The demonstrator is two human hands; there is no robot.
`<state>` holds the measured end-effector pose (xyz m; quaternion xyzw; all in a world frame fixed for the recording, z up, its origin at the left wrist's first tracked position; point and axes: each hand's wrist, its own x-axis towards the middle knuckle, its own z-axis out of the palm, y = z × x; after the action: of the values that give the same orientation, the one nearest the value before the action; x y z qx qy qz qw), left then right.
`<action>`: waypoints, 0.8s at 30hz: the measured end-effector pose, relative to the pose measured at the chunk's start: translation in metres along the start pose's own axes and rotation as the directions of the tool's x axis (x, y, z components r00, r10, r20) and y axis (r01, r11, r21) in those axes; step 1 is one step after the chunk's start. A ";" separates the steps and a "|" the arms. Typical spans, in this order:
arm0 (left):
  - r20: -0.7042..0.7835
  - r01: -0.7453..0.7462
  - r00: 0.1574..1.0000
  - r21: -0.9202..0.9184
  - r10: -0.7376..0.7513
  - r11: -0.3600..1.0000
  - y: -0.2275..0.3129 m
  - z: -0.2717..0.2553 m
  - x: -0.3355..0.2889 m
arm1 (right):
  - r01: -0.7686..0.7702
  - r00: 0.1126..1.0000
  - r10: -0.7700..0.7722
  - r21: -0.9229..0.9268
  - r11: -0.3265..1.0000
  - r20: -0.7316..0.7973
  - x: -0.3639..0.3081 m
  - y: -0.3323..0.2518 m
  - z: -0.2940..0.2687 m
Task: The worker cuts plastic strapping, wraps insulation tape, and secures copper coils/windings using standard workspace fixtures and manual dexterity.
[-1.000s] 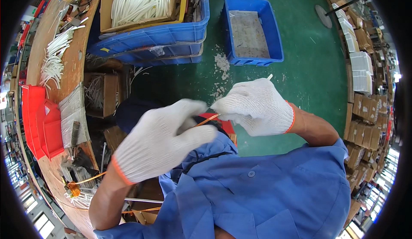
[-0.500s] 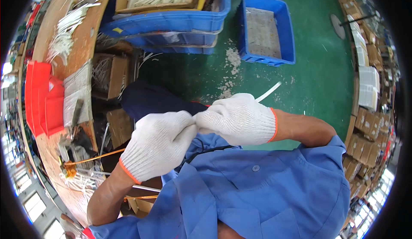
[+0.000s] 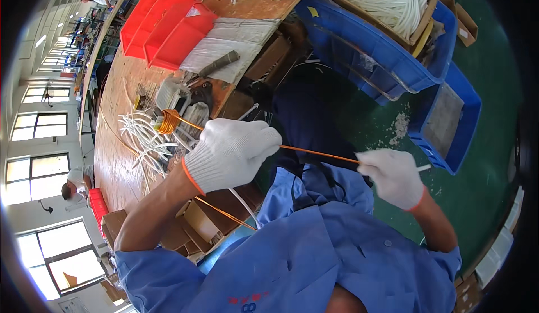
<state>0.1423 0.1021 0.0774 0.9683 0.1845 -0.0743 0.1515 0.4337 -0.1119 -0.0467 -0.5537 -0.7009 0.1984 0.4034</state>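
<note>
My left hand [image 3: 236, 151], in a white knit glove with an orange cuff, is closed around a thin orange cord [image 3: 320, 153]. The cord runs taut from it to my gloved right hand [image 3: 393, 177], whose fingers pinch the other part. A short white tube [image 3: 424, 167] sticks out past the right hand; most of it is hidden in the palm. To the left, the same orange cord leads to an orange coil [image 3: 167, 122] at the edge of the wooden workbench [image 3: 120, 164]. Loose white tubes [image 3: 147, 139] lie beside the coil.
Red bins [image 3: 177, 40] and a dark cylindrical bar [image 3: 220, 64] are on the bench. Stacked blue crates [image 3: 365, 55] hold a carton of white tubes [image 3: 393, 4]. Another blue crate [image 3: 471, 105] is on the green floor. Open cartons [image 3: 193, 229] are below the bench.
The view has turned toward the bench. My hands, together before, are now wide apart, with the orange cord stretched between them.
</note>
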 end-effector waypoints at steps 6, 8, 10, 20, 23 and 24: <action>-0.062 -0.070 0.995 0.020 0.072 0.997 0.000 0.002 -0.007 | 0.182 0.982 -0.185 -0.092 0.979 -0.030 0.080 -0.032 0.064; -0.065 -0.063 0.996 0.046 0.065 0.997 -0.008 -0.010 -0.015 | 0.197 0.979 -0.199 -0.041 0.980 -0.050 0.078 -0.038 0.059; -0.067 -0.054 0.996 0.104 0.061 0.993 -0.030 -0.030 -0.028 | 0.145 0.986 -0.149 -0.070 0.987 -0.068 0.076 -0.045 0.055; -0.233 0.074 0.971 0.052 -0.060 0.996 -0.055 -0.017 -0.059 | 0.203 0.962 -0.240 -0.250 0.947 -0.130 0.162 -0.095 0.133; -0.248 0.081 0.967 0.073 -0.060 0.994 -0.053 -0.019 -0.049 | 0.187 0.969 -0.219 -0.243 0.952 -0.114 0.165 -0.081 0.126; -0.260 0.076 0.964 0.073 -0.054 0.994 -0.051 -0.020 -0.049 | 0.181 0.977 -0.202 -0.229 0.956 -0.071 0.153 -0.073 0.106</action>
<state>0.0796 0.1372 0.0921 0.9685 0.2310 0.0399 0.0836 0.2958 0.0271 -0.0039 -0.5335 -0.7492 0.0530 0.3889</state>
